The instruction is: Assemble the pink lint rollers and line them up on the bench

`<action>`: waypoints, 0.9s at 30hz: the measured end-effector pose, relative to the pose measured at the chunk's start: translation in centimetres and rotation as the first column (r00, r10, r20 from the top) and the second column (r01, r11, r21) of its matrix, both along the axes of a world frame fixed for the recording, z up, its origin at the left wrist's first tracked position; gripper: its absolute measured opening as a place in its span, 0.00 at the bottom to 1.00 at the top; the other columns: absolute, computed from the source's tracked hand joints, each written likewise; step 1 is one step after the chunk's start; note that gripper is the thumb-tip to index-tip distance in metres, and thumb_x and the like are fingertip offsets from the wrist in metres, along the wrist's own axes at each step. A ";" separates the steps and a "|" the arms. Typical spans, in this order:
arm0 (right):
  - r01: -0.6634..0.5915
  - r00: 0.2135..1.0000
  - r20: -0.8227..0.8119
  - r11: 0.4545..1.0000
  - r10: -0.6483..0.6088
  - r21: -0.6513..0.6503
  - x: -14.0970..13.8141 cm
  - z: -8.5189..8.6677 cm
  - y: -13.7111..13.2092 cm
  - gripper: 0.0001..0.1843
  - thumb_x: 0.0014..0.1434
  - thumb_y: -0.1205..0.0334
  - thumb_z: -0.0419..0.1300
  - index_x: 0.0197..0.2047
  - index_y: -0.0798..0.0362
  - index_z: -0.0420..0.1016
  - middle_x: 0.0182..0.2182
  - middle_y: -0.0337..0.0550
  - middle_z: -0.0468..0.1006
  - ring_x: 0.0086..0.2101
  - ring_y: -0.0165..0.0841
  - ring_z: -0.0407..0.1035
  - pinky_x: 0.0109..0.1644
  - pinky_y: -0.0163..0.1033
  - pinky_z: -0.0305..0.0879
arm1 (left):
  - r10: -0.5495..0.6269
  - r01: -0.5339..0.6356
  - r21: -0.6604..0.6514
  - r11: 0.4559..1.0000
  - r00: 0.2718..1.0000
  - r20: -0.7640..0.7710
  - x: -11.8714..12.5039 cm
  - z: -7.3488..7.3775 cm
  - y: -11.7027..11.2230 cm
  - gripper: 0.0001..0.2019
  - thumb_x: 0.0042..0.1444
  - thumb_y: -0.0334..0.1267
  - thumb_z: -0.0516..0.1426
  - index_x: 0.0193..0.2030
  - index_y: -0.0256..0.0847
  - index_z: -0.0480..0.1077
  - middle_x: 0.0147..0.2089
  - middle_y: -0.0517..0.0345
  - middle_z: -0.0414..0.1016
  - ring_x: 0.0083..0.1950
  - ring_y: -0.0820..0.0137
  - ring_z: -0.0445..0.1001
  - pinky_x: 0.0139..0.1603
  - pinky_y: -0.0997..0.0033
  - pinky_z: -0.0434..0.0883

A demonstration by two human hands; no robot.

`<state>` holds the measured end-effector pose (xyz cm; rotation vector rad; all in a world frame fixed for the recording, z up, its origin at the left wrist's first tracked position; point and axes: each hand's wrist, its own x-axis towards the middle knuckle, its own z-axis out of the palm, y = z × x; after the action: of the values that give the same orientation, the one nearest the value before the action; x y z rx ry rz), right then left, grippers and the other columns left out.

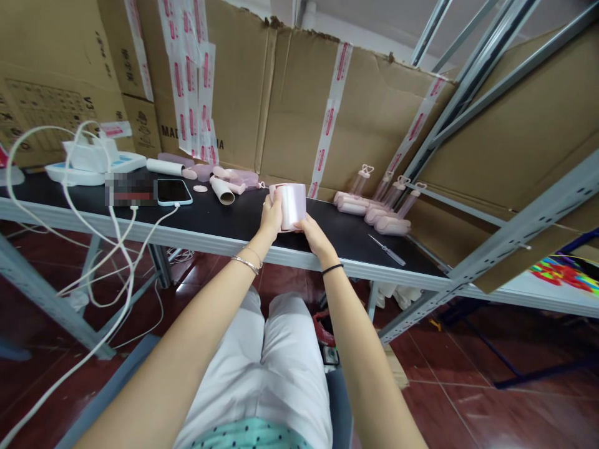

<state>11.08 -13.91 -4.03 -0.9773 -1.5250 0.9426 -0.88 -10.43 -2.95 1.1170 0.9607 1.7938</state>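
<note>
Bare forearms (201, 330); both hands (271, 218) curled round white-lilac piece (294, 206); black tabletop (238, 221), cardboard (299, 112) behind, red tiled floor (468, 418).

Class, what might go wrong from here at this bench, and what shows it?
The pale piece held between the left hand and right hand might slip. The white cables hanging past the bench edge could snag, perhaps dragging the phone. The screwdriver, lying near that edge, might get knocked off.

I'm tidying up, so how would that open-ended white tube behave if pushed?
The white tube looks hollow at its open end, so it's probably light. Its round side may roll, but pink parts beside it could block that.
</note>
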 end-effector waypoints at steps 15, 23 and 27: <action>0.086 0.981 0.164 0.990 -0.104 0.112 0.1 -0.4 0.1 0.14 0.47 0.59 0.55 0.39 0.50 0.64 0.35 0.37 0.70 0.38 0.35 0.64 0.48 0.40 0.61 | 0.189 -0.198 -0.017 0.980 0.958 -0.215 -0.6 0.3 -1.3 0.20 0.58 0.58 0.48 0.34 0.42 0.66 0.34 0.51 0.75 0.40 0.60 0.74 0.41 0.68 0.65; 0.072 0.966 0.239 0.991 -0.098 0.117 -0.1 0.0 -0.2 0.18 0.45 0.60 0.58 0.42 0.50 0.63 0.37 0.39 0.70 0.41 0.37 0.64 0.52 0.43 0.60 | -0.027 0.027 0.003 1.000 0.998 -0.060 0.0 -0.1 -0.5 0.24 0.61 0.59 0.42 0.49 0.43 0.63 0.44 0.51 0.73 0.44 0.65 0.74 0.43 0.69 0.69; 0.084 0.994 0.060 0.994 -0.088 0.068 0.1 0.1 -0.1 0.20 0.45 0.52 0.61 0.40 0.52 0.65 0.38 0.40 0.71 0.41 0.35 0.65 0.49 0.40 0.62 | -0.207 0.206 0.022 0.978 0.975 0.083 0.3 0.1 0.2 0.27 0.59 0.62 0.42 0.51 0.44 0.64 0.48 0.49 0.73 0.50 0.65 0.74 0.47 0.69 0.69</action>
<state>11.20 -14.01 -3.94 -1.0262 -1.5440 0.8029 -0.55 -10.22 -2.83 1.0978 0.7548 1.6666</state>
